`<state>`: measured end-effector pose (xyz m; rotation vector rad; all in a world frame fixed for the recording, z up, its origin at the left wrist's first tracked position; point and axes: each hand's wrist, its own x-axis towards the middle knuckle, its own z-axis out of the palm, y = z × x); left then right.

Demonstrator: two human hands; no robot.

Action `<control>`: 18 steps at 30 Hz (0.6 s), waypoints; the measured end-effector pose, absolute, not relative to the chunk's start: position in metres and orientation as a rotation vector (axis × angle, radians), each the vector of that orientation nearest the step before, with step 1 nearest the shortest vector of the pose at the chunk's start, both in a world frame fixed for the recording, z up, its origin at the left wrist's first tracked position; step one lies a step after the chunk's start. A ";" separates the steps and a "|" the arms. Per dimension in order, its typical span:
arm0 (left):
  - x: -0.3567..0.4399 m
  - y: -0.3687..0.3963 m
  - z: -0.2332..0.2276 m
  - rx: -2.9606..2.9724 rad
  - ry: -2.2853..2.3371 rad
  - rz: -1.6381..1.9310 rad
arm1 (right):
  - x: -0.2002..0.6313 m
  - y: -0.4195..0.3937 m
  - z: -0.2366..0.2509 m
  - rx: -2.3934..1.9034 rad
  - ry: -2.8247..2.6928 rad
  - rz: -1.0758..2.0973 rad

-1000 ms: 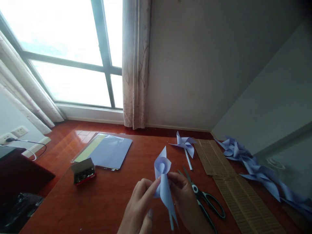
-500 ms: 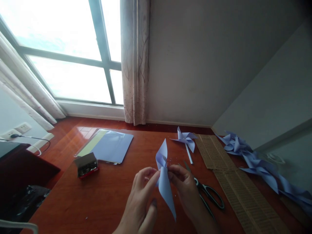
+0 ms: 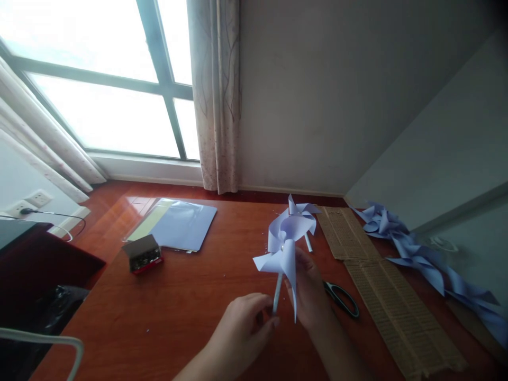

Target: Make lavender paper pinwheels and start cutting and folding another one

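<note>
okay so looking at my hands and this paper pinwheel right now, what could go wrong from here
The pinwheel is thin paper. The right hand behind its blades could crease them. The left hand pinches only the stick's lower end, so it may tip. The scissors lie beside the right hand, an easy snag.

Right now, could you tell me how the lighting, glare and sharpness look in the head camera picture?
In the head view, the large window is blown out white and throws a bright glare patch onto the reddish wooden table. The pale blue paper pinwheel held by the left hand and right hand is fairly sharp. The wide lens bends the window frame and walls, and the corners darken.
</note>
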<state>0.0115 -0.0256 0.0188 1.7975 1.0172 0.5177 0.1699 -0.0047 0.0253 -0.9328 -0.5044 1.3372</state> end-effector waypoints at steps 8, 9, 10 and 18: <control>0.005 -0.020 0.019 1.706 1.032 0.665 | 0.167 -0.007 0.020 -1.008 -0.730 1.337; 0.004 -0.018 0.019 1.668 1.038 0.704 | 0.167 -0.007 0.020 -1.043 -0.815 1.331; 0.002 -0.017 0.018 1.627 1.041 0.742 | 0.166 -0.008 0.020 -1.073 -0.908 1.322; -0.001 -0.013 0.023 1.602 1.058 0.833 | 0.158 -0.009 0.025 -1.034 -1.114 1.405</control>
